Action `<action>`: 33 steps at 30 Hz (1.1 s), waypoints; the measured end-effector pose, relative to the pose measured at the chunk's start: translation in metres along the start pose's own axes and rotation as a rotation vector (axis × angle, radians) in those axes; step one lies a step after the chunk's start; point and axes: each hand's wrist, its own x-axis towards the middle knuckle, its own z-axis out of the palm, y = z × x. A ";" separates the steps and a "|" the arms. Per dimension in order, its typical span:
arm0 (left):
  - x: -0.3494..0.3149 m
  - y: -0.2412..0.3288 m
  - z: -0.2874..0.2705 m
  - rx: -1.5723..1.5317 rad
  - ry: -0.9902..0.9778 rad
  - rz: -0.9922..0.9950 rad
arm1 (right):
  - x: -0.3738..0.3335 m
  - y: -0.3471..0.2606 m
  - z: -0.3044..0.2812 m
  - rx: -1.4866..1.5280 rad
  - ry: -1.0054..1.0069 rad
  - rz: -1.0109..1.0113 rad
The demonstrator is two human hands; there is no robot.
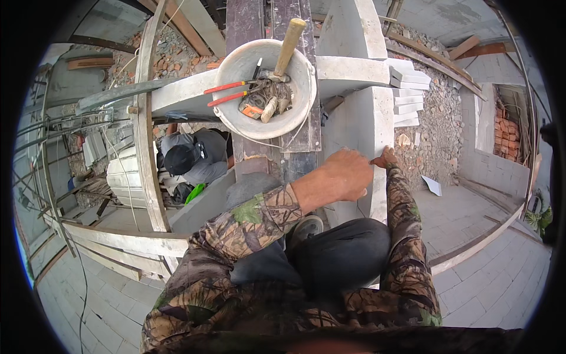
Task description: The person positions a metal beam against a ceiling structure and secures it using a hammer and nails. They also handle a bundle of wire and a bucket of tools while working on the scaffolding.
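My left hand [346,175] is closed in a fist over the top of a pale block wall [380,121], and whatever it grips is hidden. Against the right edge of the same wall top, my right hand [386,158] has its fingers bent together. I cannot make out what lies in them. Ahead and to the left stands a cement-stained bucket [227,65]. It contains a wooden-handled hammer [290,47], red-handled pliers [227,94], a dark pen-like tool [258,68] and a tangle of wire or cord [274,97].
Dark planks [250,23] carry the bucket. Below at left, a person in a black cap [181,159] bends down. A wooden post [143,118] and beam [118,235] stand left. Right of the wall are stacked pale blocks [407,100] and rubble [439,118] on a lower floor.
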 end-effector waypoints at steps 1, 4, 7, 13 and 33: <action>-0.006 -0.001 -0.001 -0.011 -0.019 0.009 | 0.000 -0.003 0.000 -0.037 -0.007 0.020; -0.020 -0.007 -0.010 -0.060 -0.103 0.026 | -0.005 -0.007 0.003 0.035 0.004 0.021; -0.037 -0.017 -0.024 -0.060 -0.101 0.029 | -0.007 -0.008 0.010 0.095 0.051 0.038; -0.052 -0.040 -0.048 -0.068 -0.123 -0.108 | -0.016 -0.012 0.002 0.067 -0.021 -0.010; -0.089 -0.038 -0.043 -0.217 0.289 -0.130 | -0.027 -0.012 0.005 0.089 0.081 0.023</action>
